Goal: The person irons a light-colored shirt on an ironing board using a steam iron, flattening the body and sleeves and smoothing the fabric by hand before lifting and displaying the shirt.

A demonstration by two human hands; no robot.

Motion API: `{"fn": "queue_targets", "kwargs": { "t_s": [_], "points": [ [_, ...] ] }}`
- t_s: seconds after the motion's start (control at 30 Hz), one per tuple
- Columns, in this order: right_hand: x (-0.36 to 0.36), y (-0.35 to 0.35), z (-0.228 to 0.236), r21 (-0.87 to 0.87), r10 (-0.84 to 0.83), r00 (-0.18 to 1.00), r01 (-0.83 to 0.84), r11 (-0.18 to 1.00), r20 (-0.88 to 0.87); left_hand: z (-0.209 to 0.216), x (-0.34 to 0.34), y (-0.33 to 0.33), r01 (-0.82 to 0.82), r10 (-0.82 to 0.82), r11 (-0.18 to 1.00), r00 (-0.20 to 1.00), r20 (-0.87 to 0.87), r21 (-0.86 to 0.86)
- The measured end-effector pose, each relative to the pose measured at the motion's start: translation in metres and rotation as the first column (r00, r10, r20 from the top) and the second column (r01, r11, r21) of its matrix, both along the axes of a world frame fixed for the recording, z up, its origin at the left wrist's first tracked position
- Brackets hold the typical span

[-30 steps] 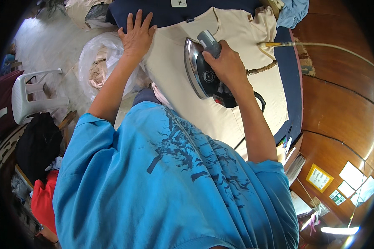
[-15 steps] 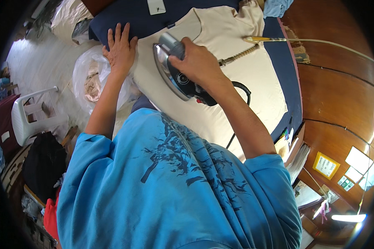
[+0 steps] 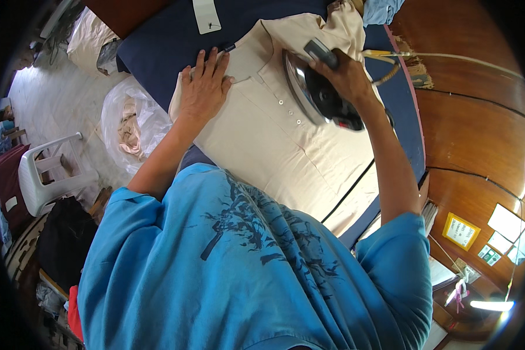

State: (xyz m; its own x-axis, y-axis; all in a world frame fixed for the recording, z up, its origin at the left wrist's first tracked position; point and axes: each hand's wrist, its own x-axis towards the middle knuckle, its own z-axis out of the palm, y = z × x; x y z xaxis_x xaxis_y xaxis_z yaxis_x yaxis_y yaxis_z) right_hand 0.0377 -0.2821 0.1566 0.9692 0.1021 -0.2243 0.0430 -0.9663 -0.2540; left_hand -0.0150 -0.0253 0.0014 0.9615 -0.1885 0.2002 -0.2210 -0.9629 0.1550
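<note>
A person's right hand [image 3: 350,79] is gripping an iron [image 3: 322,96], fingers closing around its handle, over the right side of a cream shirt [image 3: 262,134] that is lying spread on a navy-covered desk [image 3: 151,55]. The iron is now showing right of the white buttons [image 3: 291,111], having crossed from the shirt's left side. The left hand [image 3: 203,98], fingers open and slightly spread, is resting beside the collar, farther in from the garment's edge than before.

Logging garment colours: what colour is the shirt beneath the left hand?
The shirt is cream, best seen in the head view.
</note>
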Motion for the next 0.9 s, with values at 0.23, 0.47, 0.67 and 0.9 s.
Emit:
{"fn": "queue_targets", "kwargs": {
  "t_s": [0.23, 0.47, 0.67, 0.9],
  "points": [
    [0.085, -0.01, -0.059, -0.122, 0.475, 0.836, -0.46, 0.88, 0.275, 0.0, 0.003, -0.003, -0.011, 0.011, 1.0, 1.0, -0.006, 0.03],
    [0.063, -0.021, -0.029, -0.086, 0.397, 0.917, -0.393, 0.915, 0.036, -0.001, 0.002, 0.0, -0.003, 0.003, 1.0, 1.0, 0.019, -0.027],
    [0.017, -0.032, -0.012, -0.013, 0.505, 0.856, -0.509, 0.861, -0.111, -0.007, 0.003, -0.001, -0.009, 0.008, 1.0, 0.998, 0.056, 0.017],
    [0.038, -0.002, -0.005, 0.022, 0.604, 0.789, -0.606, 0.795, -0.111, -0.017, 0.007, 0.004, 0.007, -0.01, 0.999, 0.997, 0.073, 0.043]
  ]
}}
